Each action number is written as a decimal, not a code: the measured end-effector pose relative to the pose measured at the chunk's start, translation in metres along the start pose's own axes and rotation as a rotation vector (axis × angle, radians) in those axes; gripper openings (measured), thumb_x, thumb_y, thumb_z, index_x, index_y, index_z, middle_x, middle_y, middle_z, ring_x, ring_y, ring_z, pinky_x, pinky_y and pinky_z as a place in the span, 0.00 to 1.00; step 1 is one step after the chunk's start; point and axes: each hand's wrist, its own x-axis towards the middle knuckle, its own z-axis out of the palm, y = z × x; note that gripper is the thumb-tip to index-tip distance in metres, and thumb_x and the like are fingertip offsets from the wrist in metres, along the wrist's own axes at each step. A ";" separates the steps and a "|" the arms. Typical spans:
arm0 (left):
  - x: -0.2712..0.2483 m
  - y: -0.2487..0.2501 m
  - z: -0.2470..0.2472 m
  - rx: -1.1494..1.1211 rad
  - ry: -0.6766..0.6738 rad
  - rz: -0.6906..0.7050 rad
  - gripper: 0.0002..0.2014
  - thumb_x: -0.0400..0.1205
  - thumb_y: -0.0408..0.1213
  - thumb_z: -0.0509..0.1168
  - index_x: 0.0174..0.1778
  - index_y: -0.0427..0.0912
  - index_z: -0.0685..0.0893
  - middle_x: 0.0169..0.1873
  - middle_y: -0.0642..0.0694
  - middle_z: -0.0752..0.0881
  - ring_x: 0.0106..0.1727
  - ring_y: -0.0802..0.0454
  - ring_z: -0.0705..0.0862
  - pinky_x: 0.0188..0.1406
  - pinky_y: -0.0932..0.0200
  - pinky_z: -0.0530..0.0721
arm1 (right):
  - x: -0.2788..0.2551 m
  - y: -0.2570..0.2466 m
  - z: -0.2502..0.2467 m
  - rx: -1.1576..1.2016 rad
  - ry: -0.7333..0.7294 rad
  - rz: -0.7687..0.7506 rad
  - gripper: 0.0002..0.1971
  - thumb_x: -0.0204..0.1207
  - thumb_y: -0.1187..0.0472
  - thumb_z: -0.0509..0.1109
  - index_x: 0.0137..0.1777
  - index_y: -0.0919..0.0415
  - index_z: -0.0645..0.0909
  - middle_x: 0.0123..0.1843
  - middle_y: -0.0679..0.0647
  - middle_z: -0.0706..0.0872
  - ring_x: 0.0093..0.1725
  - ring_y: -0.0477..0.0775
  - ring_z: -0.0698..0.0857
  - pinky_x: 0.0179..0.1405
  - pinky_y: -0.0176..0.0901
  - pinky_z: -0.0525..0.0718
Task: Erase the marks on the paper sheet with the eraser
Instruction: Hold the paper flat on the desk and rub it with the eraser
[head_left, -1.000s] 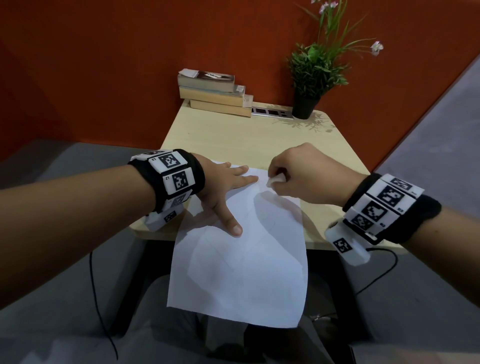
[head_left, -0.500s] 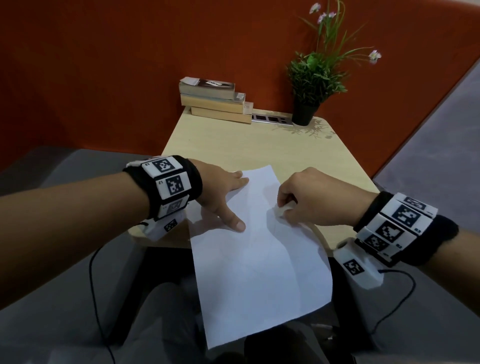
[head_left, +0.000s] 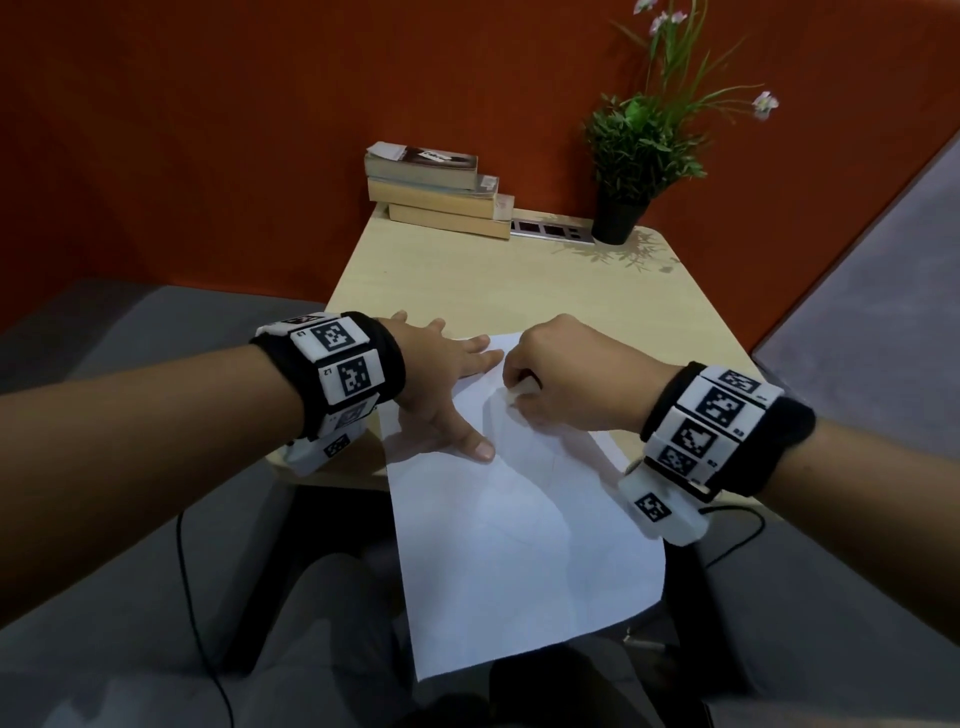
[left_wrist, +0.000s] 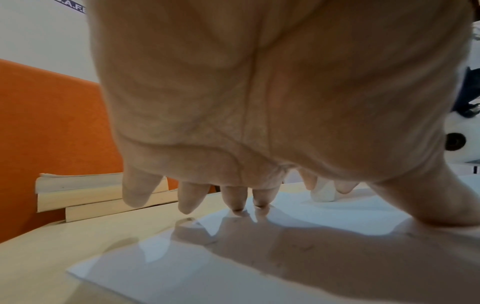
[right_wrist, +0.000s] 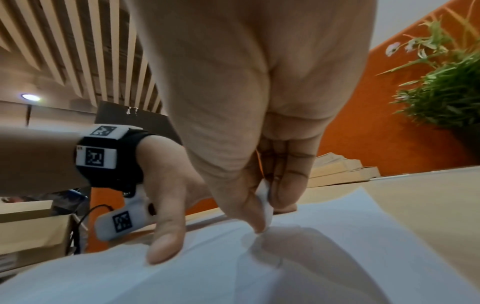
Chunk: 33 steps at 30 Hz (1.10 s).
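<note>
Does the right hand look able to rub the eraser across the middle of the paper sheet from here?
Probably yes: the right hand pinches the eraser on the paper sheet, whose middle lies bare.

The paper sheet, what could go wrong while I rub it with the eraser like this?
Much of the paper sheet hangs off the table edge, unsupported; only the left hand pins it, so it might slide or crease. The right hand presses the eraser near a fold, which hard rubbing could wrinkle or tear.
</note>
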 end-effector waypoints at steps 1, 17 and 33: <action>-0.001 0.000 -0.001 -0.001 0.000 -0.001 0.67 0.60 0.91 0.57 0.89 0.66 0.32 0.91 0.61 0.36 0.92 0.36 0.39 0.84 0.21 0.36 | 0.000 0.001 0.000 -0.008 -0.006 -0.004 0.08 0.74 0.61 0.72 0.45 0.62 0.91 0.40 0.58 0.91 0.43 0.60 0.88 0.40 0.58 0.90; -0.003 0.002 -0.003 -0.018 -0.028 -0.019 0.68 0.60 0.90 0.58 0.89 0.66 0.32 0.90 0.61 0.35 0.92 0.36 0.39 0.84 0.20 0.38 | 0.005 0.005 -0.006 -0.032 0.010 0.036 0.05 0.74 0.62 0.72 0.42 0.60 0.89 0.38 0.56 0.87 0.42 0.62 0.87 0.36 0.53 0.87; -0.007 0.001 -0.008 -0.085 -0.068 -0.021 0.68 0.61 0.88 0.63 0.89 0.67 0.33 0.89 0.65 0.33 0.92 0.37 0.40 0.86 0.25 0.46 | -0.012 0.025 -0.015 0.101 0.119 0.057 0.08 0.75 0.58 0.74 0.49 0.55 0.94 0.45 0.48 0.94 0.45 0.52 0.88 0.46 0.49 0.89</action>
